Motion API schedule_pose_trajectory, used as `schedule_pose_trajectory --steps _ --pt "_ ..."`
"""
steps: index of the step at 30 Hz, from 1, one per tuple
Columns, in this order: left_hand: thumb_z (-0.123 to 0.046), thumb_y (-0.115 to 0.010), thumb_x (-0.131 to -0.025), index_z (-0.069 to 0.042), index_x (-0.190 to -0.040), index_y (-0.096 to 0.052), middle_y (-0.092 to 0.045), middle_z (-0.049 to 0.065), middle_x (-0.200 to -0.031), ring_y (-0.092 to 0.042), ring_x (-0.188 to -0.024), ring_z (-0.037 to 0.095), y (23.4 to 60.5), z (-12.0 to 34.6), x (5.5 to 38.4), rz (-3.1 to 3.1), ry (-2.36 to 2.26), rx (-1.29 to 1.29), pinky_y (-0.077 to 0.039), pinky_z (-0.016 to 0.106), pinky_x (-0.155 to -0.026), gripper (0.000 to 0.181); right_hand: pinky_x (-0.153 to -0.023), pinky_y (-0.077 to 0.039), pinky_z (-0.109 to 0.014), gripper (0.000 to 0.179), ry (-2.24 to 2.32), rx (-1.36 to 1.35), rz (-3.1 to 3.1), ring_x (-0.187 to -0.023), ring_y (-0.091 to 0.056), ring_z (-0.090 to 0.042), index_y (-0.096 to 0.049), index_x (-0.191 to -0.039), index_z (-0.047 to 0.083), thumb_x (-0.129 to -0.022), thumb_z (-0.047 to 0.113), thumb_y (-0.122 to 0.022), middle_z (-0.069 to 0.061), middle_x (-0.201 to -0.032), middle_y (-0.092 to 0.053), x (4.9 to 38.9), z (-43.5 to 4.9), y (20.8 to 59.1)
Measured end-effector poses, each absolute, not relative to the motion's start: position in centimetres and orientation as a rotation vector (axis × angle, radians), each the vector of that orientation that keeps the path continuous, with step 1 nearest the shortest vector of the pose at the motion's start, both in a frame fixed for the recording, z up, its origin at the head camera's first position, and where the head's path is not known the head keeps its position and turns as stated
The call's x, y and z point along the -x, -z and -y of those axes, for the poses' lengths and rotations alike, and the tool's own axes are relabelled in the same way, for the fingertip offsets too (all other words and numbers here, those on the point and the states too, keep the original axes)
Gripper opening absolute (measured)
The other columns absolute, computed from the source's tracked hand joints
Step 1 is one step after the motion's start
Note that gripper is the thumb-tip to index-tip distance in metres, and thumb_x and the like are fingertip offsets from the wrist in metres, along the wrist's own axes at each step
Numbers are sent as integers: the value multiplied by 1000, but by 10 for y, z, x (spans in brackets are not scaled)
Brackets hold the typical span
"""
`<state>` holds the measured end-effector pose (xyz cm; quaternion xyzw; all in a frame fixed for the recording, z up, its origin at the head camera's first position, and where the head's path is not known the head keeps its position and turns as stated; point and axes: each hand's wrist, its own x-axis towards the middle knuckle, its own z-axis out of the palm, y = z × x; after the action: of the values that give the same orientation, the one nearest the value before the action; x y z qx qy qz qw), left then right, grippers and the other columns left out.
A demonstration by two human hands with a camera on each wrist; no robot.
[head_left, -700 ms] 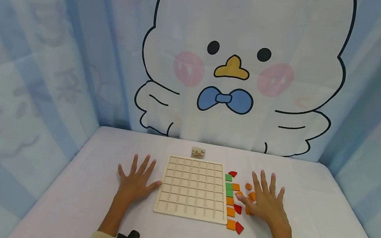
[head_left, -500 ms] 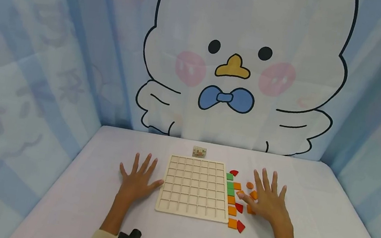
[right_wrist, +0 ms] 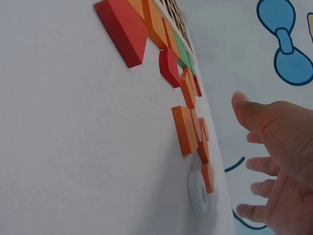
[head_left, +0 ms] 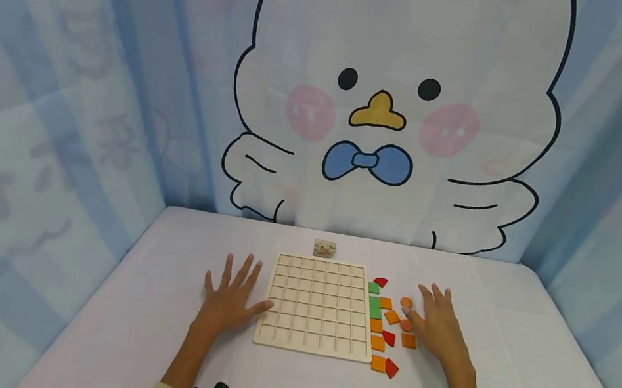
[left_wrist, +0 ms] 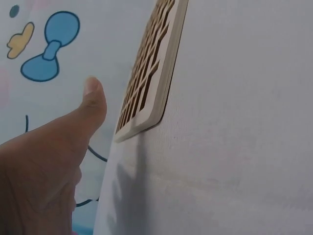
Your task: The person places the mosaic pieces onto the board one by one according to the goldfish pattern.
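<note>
A pale wooden grid board (head_left: 319, 308) lies flat on the white table, its cells bare. My left hand (head_left: 226, 305) is by its left side with fingers spread, the thumb reaching over the board's edge. In the left wrist view that thumb (left_wrist: 93, 100) is held off the table, above a shadow. My right hand (head_left: 441, 331) hovers beside loose flat pieces, fingers loosely extended and holding nothing. Nearest to it are an orange round piece (head_left: 406, 325) and an orange square (head_left: 408, 341). Red wedges (head_left: 391, 368) and green squares (head_left: 375, 308) lie nearer the board.
Behind the board sits a small patterned card or block (head_left: 324, 248), too small to make out. A white round piece (right_wrist: 197, 193) stands out in the right wrist view, near the orange ones. A printed curtain (head_left: 369, 202) closes off the table's back edge.
My right hand's fingers have drawn closer together, and its thumb has shifted right, uncovering orange pieces. The left hand has slid slightly right, its thumb now over the board's edge.
</note>
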<state>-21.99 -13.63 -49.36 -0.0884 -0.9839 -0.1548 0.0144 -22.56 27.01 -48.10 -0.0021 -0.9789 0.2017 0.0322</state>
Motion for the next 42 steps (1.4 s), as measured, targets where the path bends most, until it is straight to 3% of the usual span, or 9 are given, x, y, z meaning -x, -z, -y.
schedule_pose_trajectory --steps 6,13,16,25,42 --pt "-60 -76 -74 2 -155 -16 -11 18 -164 -3 -149 45 496 130 205 3087 737 387 -14 68 -115 118 -110 -31 -63 52 -889 84 2918 -132 -35 -48 -46 -140 -3 -97 22 -60 -32 -141 -42 237 -272 491" --pt "-56 -86 -63 6 -153 -17 -16 23 -161 -12 -149 43 507 120 190 3058 958 452 -17 58 -119 130 -102 -39 -62 40 -989 177 2903 -116 -42 -43 -59 -128 -1 -94 20 -63 -29 -126 -55 244 -271 500" --pt "-53 -88 -62 6 -152 -20 -22 24 -159 -16 -149 42 513 118 189 3023 978 449 -18 55 -120 127 -97 -41 -60 37 -973 209 2908 -111 -43 -42 -63 -124 0 -93 20 -65 -28 -122 -57 245 -268 502" --pt "-57 -87 -61 7 -149 -31 -36 22 -150 -39 -138 38 521 116 192 2862 1047 482 -36 51 -112 122 -89 -42 -57 33 -912 284 2875 -106 -43 -40 -65 -118 1 -90 19 -68 -26 -116 -59 247 -263 505" --pt "-66 -81 -62 4 -151 -29 -30 20 -157 -35 -142 37 527 114 190 2885 1002 403 -35 50 -113 125 -93 -38 -61 32 -867 262 2854 -112 -40 -43 -64 -114 -3 -93 20 -65 -28 -121 -53 248 -258 510"
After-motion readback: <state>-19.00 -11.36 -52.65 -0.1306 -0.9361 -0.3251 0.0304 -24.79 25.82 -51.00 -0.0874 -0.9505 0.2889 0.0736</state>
